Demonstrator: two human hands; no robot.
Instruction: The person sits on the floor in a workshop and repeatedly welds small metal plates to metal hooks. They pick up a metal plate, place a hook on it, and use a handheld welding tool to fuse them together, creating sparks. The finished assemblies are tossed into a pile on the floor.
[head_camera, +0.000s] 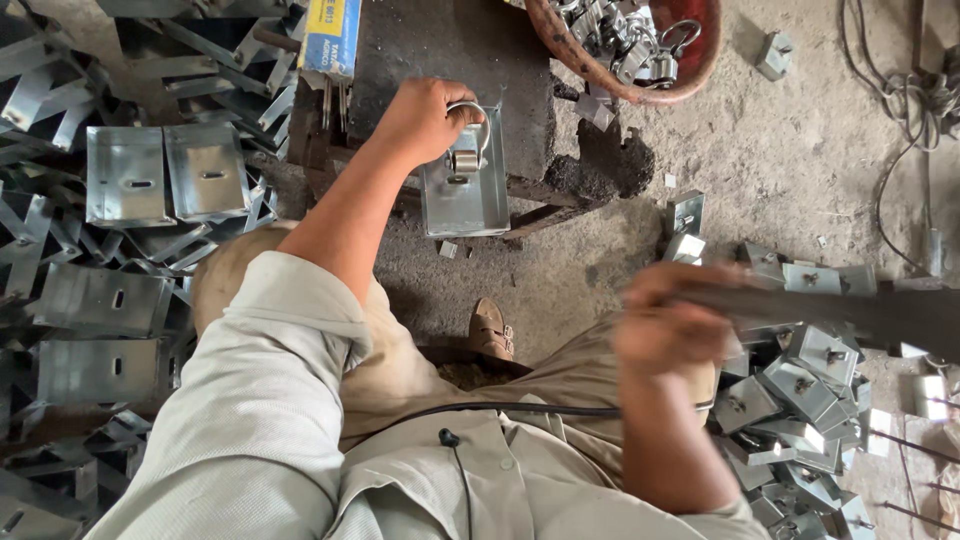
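Observation:
My left hand (425, 118) grips a metal ring handle (470, 135) set on a shiny steel plate (478, 205) that lies on a dark work block (450, 50). My right hand (668, 325) is closed around the handle of a dark, motion-blurred tool (850, 310) that stretches to the right, above a heap of small steel brackets (800, 390).
Stacks of bent steel plates (165, 175) and strips fill the left side. A red basin (640, 45) with ring fittings stands at the top. A blue and yellow box (330, 35) lies by the block. My sandalled foot (490, 330) rests on the concrete floor; cables (900, 110) run at right.

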